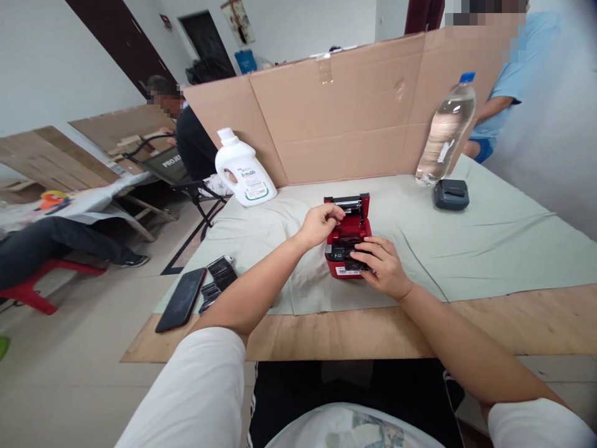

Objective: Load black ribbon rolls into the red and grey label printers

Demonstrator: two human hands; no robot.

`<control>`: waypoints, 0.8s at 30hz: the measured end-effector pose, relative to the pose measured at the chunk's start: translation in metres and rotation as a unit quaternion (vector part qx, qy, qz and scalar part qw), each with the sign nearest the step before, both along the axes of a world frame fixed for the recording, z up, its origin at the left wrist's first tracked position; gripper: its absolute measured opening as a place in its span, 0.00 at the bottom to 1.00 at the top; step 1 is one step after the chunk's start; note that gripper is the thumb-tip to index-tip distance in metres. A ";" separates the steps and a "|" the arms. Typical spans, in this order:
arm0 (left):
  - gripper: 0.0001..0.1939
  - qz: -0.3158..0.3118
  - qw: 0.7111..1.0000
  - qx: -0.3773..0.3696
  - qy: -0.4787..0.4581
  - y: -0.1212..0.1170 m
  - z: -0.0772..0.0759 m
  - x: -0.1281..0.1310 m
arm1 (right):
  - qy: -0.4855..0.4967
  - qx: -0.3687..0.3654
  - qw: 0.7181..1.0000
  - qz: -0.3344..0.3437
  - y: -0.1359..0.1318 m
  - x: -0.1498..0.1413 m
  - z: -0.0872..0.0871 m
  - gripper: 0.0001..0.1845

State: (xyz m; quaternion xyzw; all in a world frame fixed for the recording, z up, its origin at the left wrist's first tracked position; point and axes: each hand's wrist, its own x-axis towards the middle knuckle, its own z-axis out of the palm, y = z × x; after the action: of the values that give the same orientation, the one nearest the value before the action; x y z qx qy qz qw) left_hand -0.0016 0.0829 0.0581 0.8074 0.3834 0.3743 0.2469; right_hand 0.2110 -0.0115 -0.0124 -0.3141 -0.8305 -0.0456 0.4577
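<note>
A small red and black printer [346, 231] is sitting on the cloth [489, 242] in front of the person, near the front edge of the table, and its lid [355, 203] is standing open at the far side. The left hand [319, 225] is reaching in from the left beside the lid, its fingers curling and bunching close together (whether they are pinching anything, I cannot tell). The right hand [387, 269] is lying over the front right corner, half open, its fingers bending slightly and spreading a little apart. Those fingers are touching a dark strip [349, 261] at the front of the printer; the thumb is partly hiding, so I cannot tell if the hand is gripping it.

To the left, a phone [181, 300] is lying at a slant, and a heap of dark strips [221, 274] is resting just beside it. Farther back, a white jug [245, 171] is standing at the left and a water bottle [445, 134] with a blue cap at the right, with a dark gray box [451, 195] sitting near its base. A cardboard screen [336, 130] is rising behind them. Beyond it, a person in a dark top [196, 137] is sitting at the left, and a person in a blue shirt [508, 87] is showing at the right.
</note>
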 end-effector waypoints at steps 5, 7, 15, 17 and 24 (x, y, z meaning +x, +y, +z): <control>0.23 0.095 0.981 0.151 0.069 0.002 0.001 -0.001 | -0.017 0.018 1.000 -0.017 -0.002 -0.003 0.001 0.15; 0.28 0.079 0.984 0.140 0.077 -0.001 -0.001 0.000 | -0.020 0.036 0.999 -0.023 -0.003 -0.004 0.000 0.14; 0.27 0.123 0.980 0.158 0.021 -0.069 -0.038 0.008 | -0.022 0.044 0.998 -0.033 -0.003 -0.004 -0.004 0.17; 0.25 0.126 0.976 0.176 0.028 -0.080 -0.051 0.008 | -0.013 0.040 0.998 -0.039 -0.002 -0.004 -0.005 0.17; 0.24 0.127 0.968 0.215 0.013 -0.080 -0.074 0.007 | -0.007 0.014 0.997 -0.078 0.004 -0.007 -0.005 0.35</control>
State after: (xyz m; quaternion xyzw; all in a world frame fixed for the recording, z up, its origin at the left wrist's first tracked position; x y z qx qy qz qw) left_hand 0.0051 0.0033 -0.0154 0.7908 0.3969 0.4657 0.0130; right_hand 0.2044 -0.0076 -0.0176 -0.3713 -0.8059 -0.0950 0.4512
